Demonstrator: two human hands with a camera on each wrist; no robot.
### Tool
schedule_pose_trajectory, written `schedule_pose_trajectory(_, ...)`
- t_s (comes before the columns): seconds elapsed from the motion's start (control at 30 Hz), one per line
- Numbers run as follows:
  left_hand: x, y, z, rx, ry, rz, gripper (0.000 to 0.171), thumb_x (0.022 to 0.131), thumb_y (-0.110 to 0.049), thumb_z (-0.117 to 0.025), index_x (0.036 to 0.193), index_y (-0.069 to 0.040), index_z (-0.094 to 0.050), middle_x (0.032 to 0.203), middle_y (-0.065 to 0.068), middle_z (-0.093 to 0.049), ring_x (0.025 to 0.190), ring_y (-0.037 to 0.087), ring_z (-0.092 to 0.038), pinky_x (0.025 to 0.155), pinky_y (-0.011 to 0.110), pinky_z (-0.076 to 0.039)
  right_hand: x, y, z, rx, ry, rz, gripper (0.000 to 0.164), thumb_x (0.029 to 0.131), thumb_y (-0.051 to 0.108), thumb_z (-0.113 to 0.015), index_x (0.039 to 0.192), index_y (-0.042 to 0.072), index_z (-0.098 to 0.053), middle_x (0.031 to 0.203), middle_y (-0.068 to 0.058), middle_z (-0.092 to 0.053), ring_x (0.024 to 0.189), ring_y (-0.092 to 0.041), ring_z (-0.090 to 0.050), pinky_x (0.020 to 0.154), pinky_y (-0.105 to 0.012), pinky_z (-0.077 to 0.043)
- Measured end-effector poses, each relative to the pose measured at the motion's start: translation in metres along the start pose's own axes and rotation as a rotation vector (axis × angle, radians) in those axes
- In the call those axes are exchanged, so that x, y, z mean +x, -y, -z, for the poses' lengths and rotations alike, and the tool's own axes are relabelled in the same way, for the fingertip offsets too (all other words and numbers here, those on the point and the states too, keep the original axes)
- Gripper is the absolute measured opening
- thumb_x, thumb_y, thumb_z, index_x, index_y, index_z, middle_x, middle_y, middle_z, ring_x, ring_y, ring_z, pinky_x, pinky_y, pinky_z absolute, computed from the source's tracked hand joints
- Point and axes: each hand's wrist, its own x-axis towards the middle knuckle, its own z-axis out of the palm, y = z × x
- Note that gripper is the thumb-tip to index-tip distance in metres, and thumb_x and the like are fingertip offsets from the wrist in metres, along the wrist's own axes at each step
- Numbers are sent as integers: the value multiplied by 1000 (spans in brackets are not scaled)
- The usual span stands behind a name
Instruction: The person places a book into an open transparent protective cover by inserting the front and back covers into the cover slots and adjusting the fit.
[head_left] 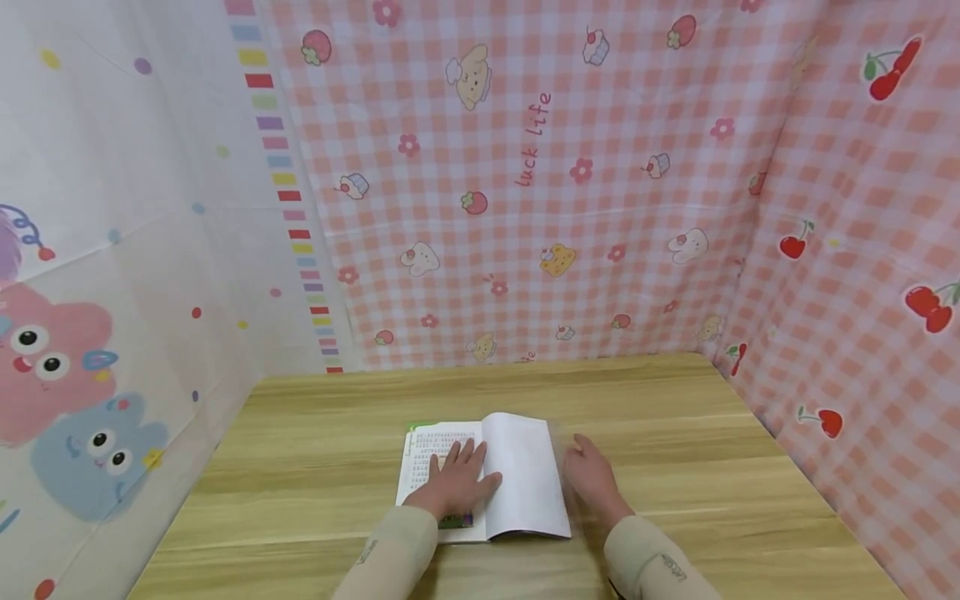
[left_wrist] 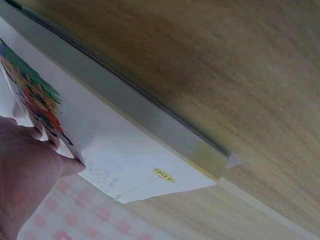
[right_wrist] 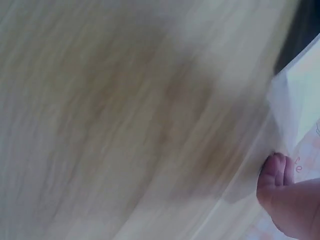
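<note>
Head view: left hand [head_left: 456,485] part-hides page [head_left: 422,454], cloth [head_left: 525,225] behind

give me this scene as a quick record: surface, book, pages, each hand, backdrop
surface: wood-grain table
book: lying open on the table
left page: printed text and a colored picture
right page: blank white, slightly bowed
left hand: resting mostly on the left page, fingers extended
right hand: beside the book's right edge, fingers curled; whether it pinches anything is unclear
backdrop: pink-and-white checked cloth behind, white cartoon cloth at left
</note>
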Motion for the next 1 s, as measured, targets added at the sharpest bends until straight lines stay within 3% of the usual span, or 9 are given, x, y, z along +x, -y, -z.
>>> schedule_pose_trajectory(0.23, -1, -1, 2, 9, -2, 3, 67, 99, -50, -33, 150, -7, -29, 157, 19, -21, 141, 39, -12, 108, 70, -8, 8, -2, -8, 151, 11, -126, 50, 102, 17, -33, 137, -19, -35, 141, -40, -35, 130, -49, -30, 110, -60, -26)
schedule_pose_trajectory(0.3, -2, -3, 2, 0, -3, 3, 64, 100, -48, -32, 150, -8, -29, 157, 20, -22, 141, 40, -12, 108, 71, -7, 7, -1, -12, 208, 8, -134, 48, 102, 15, -33, 135, -20, -38, 139, -40, -39, 128, -47, -35, 108, -59, -29)
schedule_pose_trajectory(0.37, -2, -4, 3, -7, -3, 0, 62, 101, -45, -31, 150, -8, -29, 157, 20, -22, 141, 41, -12, 108, 72, -7, 5, 3, -16, 293, 11, -139, 45, 102, 13, -33, 131, -19, -44, 131, -38, -49, 118, -44, -47, 102, -56, -39)
schedule_pose_trajectory(0.5, -2, -6, 3, -19, -2, 0, 58, 103, -40, -28, 151, -8, -27, 157, 21, -22, 140, 42, -12, 107, 73, -7, 1, 12, -19, 461, 48, -151, 41, 102, 13, -34, 123, -16, -54, 102, -27, -65, 84, -27, -62, 75, -40, -55)
schedule_pose_trajectory(0.6, -1, -6, 1, -13, -8, -1, 56, 103, -38, -27, 151, -9, -27, 157, 20, -23, 140, 42, -12, 107, 72, -8, 1, 18, -14, 445, 70, -148, 42, 102, 17, -35, 119, -14, -59, 89, -17, -68, 70, -17, -61, 62, -30, -52)
schedule_pose_trajectory(0.73, -2, -8, -1, -23, -22, -11, 56, 103, -37, -27, 151, -8, -28, 156, 21, -24, 140, 43, -13, 107, 73, -7, 2, 26, -7, 377, 72, -139, 43, 102, 21, -38, 112, -12, -64, 82, -10, -67, 66, -12, -59, 60, -26, -50)
schedule_pose_trajectory(0.9, -3, -12, -1, -84, -28, -28, 56, 104, -37, -26, 151, -8, -27, 156, 21, -25, 140, 43, -12, 107, 73, -5, 4, 37, -1, 419, 75, -156, 38, 100, 22, -42, 89, -6, -65, 63, 1, -55, 55, -8, -53, 51, -22, -45)
schedule_pose_trajectory(1.0, -4, -17, -1, -108, -19, -34, 57, 104, -38, -24, 152, -8, -25, 156, 19, -26, 140, 42, -12, 107, 72, -4, 6, 40, 1, 438, 85, -157, 38, 99, 24, -44, 92, -7, -66, 63, 1, -56, 55, -8, -54, 50, -22, -46)
